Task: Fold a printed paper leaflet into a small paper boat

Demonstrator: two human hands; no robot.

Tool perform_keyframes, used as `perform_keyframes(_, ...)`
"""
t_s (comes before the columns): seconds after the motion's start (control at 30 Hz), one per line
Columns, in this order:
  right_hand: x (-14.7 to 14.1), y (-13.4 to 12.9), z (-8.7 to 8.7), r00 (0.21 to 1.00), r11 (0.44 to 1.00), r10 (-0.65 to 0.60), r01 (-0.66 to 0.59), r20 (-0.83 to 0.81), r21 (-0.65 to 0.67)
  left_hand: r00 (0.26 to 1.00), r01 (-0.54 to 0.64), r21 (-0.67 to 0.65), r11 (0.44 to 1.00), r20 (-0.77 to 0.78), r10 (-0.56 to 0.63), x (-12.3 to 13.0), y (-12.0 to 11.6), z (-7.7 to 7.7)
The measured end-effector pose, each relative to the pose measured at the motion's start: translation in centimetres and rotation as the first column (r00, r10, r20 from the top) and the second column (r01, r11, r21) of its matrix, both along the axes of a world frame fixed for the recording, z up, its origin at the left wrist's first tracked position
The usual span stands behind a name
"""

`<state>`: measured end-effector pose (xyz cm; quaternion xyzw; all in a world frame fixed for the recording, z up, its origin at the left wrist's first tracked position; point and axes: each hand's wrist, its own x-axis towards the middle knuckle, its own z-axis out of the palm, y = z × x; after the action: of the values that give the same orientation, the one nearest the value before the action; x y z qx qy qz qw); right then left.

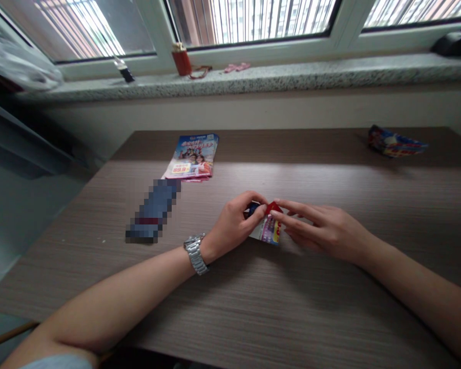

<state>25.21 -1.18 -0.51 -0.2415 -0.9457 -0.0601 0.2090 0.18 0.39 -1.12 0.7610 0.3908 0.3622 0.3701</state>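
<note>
A small piece of folded printed paper, seemingly a folded flyer (271, 230), is held just above or on the table in front of me. It has a red corner, purple and yellow print and a pale part. My left hand (242, 218), with a silver watch at the wrist, is closed on its left side, thumb pressed on top. My right hand (322, 230) has its fingertips at the red upper corner, seemingly pinching it. Fingers hide part of the paper.
A stack of flyers (194, 156) lies at the back left of the table (253, 307). Nearer me is a pixelated dark object (153, 212). A folded paper piece (395, 143) stands back right. On the windowsill (292, 74) are a red lighter-like item (181, 60) and a small dark bottle (124, 70).
</note>
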Motion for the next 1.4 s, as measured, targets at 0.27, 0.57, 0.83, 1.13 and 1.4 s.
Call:
perform_keyframes(0.27,-0.4,-0.3,-0.7,0.99,0.974,-0.04,0.008,-0.138,-0.224,1.0,0.006,0.005,1.0,-0.003,-0.006,0.0,0.1,0.0)
perform_keyframes(0.57,-0.7,-0.5,-1.3,0.97,0.93,-0.084,-0.006,-0.227,-0.368,0.999,0.034,0.03,0.999,-0.002,-0.034,0.1,-0.1,0.2)
perform_keyframes(0.83,-1.3,-0.7,-1.0,0.968,0.917,-0.148,0.058,-0.202,-0.394,0.994,0.106,0.08,0.991,-0.033,-0.104,0.2,-0.2,0.5)
perform_keyframes(1.13,-1.4,-0.7,-0.9,0.966,0.926,-0.12,0.027,-0.228,-0.376,0.995,0.093,0.072,0.993,-0.034,-0.091,0.2,-0.1,0.4)
perform_keyframes(1.4,-2.2,-0.6,-0.8,0.872,0.798,-0.265,-0.041,-0.412,-0.601,0.995,0.095,0.051,0.994,-0.039,-0.093,0.3,-0.2,0.4)
